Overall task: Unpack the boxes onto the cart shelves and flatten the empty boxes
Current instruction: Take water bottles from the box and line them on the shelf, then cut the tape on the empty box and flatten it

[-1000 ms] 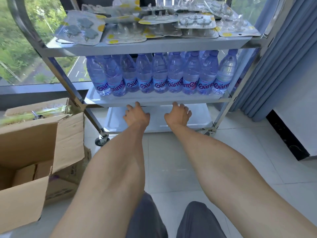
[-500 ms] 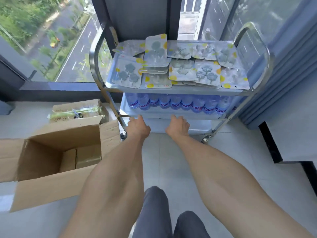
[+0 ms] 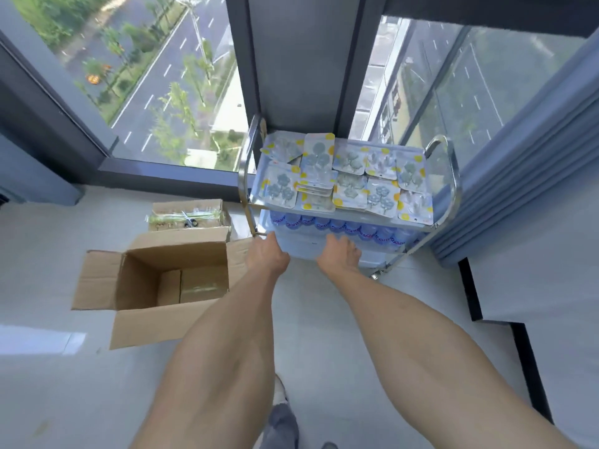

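We now look down on the cart [image 3: 350,189] from much higher than a second ago, when its shelves faced us side-on; half a second ago the view had already begun to climb, and the window and road below fill more of the picture now. Our left hand [image 3: 267,254] and right hand [image 3: 340,256] remain at the front edge of the middle shelf, as in both earlier pictures, backs of the hands up. The left fingers are hidden past the edge, so we cannot tell its grip; the right fingers lie spread and fairly straight toward the shelf, a wide grip holding nothing we can see.

The blister packs [image 3: 346,179] cover the top shelf, some overlapping in a small stack (their layout looks unchanged). The water bottles [image 3: 340,226] stand in a row on the middle shelf, only caps and labels showing under the top shelf's edge.

The open cardboard box [image 3: 171,280] sits on the floor left of the cart, flaps out, with smaller cartons [image 3: 194,285] inside. Behind it lies a second box [image 3: 189,215] with green-and-clear packets on top
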Action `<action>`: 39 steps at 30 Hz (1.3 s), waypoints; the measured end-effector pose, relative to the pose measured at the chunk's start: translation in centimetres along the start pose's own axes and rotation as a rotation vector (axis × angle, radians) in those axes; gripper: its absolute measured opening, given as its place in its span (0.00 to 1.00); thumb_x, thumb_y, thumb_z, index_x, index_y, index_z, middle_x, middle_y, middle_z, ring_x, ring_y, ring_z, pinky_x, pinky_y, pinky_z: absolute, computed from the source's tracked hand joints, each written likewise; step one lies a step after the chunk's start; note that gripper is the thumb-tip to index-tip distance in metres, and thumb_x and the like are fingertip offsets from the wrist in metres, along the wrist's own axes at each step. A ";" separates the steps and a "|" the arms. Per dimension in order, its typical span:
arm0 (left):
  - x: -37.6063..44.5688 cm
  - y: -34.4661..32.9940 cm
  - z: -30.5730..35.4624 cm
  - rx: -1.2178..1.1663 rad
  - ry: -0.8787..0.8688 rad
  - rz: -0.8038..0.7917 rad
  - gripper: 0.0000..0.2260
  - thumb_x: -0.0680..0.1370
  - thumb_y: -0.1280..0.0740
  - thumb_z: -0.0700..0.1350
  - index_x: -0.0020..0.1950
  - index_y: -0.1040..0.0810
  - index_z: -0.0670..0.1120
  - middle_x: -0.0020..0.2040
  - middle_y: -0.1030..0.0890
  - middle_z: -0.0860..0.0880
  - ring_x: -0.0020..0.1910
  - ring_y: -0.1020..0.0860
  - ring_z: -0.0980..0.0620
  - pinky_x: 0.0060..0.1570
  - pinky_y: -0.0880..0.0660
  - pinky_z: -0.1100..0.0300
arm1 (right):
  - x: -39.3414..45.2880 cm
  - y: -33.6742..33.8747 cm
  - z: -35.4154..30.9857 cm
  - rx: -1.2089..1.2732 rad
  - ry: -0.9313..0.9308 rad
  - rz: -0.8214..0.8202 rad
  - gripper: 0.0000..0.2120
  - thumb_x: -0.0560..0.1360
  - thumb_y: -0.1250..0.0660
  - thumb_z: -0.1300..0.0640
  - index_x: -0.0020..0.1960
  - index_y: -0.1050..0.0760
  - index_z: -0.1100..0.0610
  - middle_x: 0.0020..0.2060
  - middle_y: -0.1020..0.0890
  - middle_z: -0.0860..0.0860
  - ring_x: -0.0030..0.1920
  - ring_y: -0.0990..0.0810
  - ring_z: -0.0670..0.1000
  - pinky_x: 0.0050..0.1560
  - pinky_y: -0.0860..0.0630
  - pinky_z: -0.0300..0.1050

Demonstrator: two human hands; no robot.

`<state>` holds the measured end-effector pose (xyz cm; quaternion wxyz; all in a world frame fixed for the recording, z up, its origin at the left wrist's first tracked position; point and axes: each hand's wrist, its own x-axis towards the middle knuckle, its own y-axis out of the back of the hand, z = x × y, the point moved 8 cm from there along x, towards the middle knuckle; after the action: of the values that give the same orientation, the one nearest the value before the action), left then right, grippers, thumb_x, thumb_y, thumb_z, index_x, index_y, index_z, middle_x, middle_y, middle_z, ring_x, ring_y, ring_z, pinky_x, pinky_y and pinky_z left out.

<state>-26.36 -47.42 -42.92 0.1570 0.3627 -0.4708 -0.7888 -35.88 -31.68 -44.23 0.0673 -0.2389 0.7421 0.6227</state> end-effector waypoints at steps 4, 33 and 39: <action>-0.1 3.7 -3.3 -0.023 0.054 -0.015 0.18 0.78 0.37 0.46 0.67 0.31 0.46 0.63 0.27 0.41 0.62 0.25 0.41 0.60 0.25 0.48 | -0.6 1.3 -6.0 0.005 0.048 0.011 0.20 0.74 0.36 0.58 0.66 0.30 0.55 0.63 0.29 0.59 0.66 0.30 0.61 0.64 0.33 0.54; 16.2 3.3 -33.6 -0.067 0.578 -0.046 0.20 0.79 0.38 0.44 0.70 0.31 0.44 0.66 0.28 0.39 0.64 0.27 0.39 0.60 0.28 0.48 | 12.2 -20.3 -35.7 -0.175 0.503 -0.286 0.16 0.74 0.39 0.61 0.61 0.28 0.56 0.58 0.27 0.59 0.58 0.27 0.60 0.54 0.30 0.53; 21.1 -7.5 -41.2 -0.119 0.618 -0.168 0.20 0.76 0.37 0.43 0.68 0.30 0.45 0.65 0.28 0.39 0.64 0.28 0.39 0.62 0.28 0.46 | 14.1 -34.6 -38.6 -0.277 0.551 -0.400 0.15 0.77 0.39 0.61 0.63 0.30 0.57 0.60 0.29 0.59 0.62 0.30 0.62 0.60 0.32 0.56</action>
<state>-10.51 -81.96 -70.35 0.2477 0.6129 -0.3221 -0.6776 -25.39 -76.25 -72.38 -0.0476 -0.5447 0.5796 0.6042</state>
